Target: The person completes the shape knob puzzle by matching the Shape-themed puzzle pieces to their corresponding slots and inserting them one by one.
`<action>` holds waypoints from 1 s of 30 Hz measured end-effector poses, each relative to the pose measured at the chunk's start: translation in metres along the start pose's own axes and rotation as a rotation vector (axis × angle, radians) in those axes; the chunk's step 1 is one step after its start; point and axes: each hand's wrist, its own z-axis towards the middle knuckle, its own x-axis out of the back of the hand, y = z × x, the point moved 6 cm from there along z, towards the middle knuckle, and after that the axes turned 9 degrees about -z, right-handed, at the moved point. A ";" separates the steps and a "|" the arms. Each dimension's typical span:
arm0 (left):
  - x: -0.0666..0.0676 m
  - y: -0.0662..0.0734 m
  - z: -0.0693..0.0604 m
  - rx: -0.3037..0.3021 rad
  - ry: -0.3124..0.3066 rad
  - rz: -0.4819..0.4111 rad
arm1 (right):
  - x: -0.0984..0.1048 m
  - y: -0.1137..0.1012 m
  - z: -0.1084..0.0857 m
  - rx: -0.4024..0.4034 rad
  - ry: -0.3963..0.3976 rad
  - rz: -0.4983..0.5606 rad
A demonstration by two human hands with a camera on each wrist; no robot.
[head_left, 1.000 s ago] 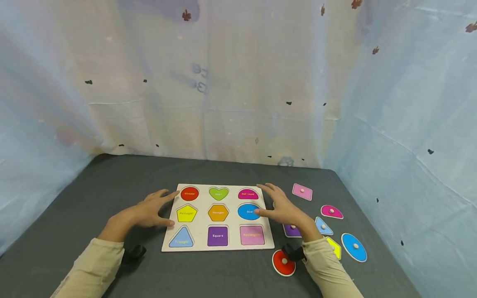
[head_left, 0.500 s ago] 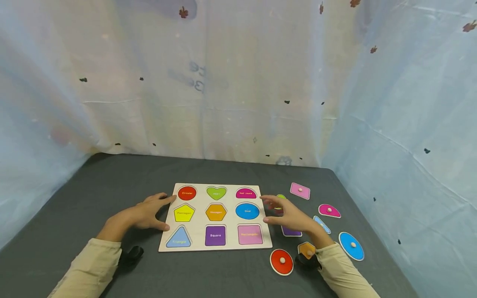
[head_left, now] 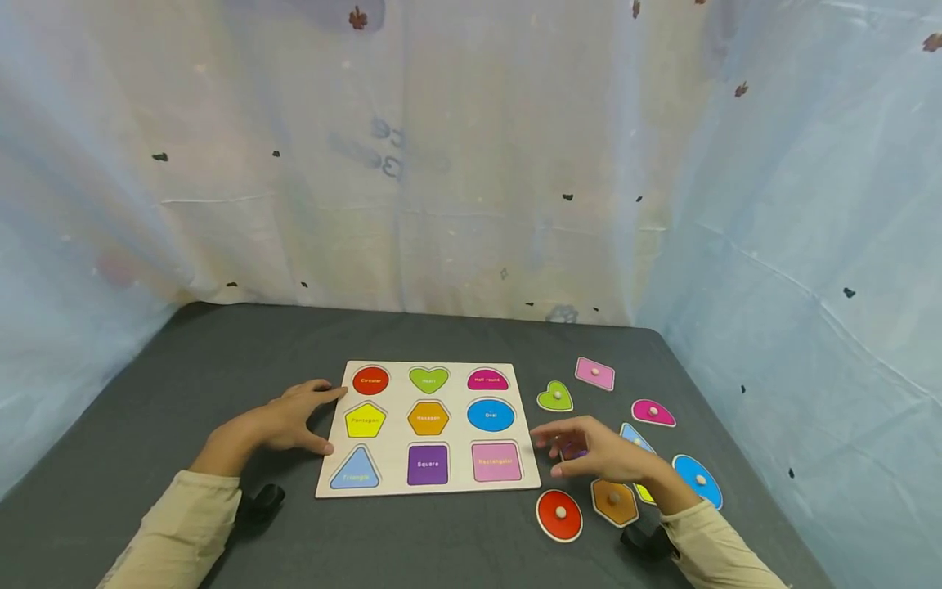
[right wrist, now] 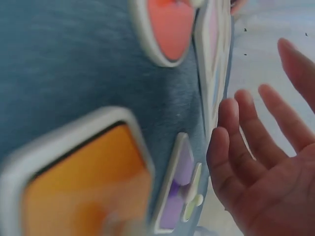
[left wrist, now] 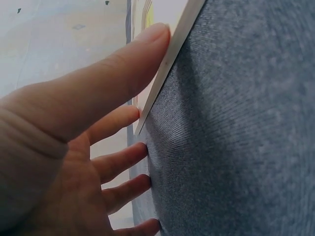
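A pale puzzle board point(head_left: 459, 466) with labelled coloured shapes lies flat on the dark cloth. At its left edge is my left hand point(head_left: 287, 421), thumb and forefinger touching the rim and the fingers loosely spread, as the left wrist view shows. My right hand point(head_left: 607, 451) hovers just off the board's right edge with relaxed fingers and holds nothing. Beneath it lies a purple square knobbed piece point(right wrist: 171, 211), mostly hidden in the head view. Close by are an orange hexagon piece point(head_left: 614, 509), a red circle piece point(head_left: 559, 519) and a green heart piece point(head_left: 555, 397).
Further right lie a pink rectangle piece point(head_left: 594, 376), a magenta half-round piece point(head_left: 653, 415), a blue oval piece point(head_left: 697, 481), a light-blue triangle piece point(head_left: 636, 438) and a partly covered yellow pentagon piece point(head_left: 644, 494). Pale curtains point(head_left: 471, 164) hang behind and beside the table.
My right hand has left the board's right side and moved right and nearer, over the purple square piece. The heart and hexagon pieces are uncovered. My left hand stays at the board's edge.
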 end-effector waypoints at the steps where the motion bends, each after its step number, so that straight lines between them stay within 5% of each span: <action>1: 0.000 -0.001 0.001 0.004 0.000 0.003 | -0.002 0.000 -0.003 0.004 -0.019 0.014; 11: 0.005 -0.002 0.000 0.000 0.008 0.053 | -0.020 -0.001 -0.020 0.109 -0.138 0.120; 24: 0.000 -0.003 -0.001 0.013 0.021 0.072 | -0.029 -0.001 -0.016 0.171 -0.144 -0.035; 30: 0.000 -0.005 0.001 0.015 0.023 0.082 | -0.030 -0.004 -0.017 0.197 -0.143 -0.026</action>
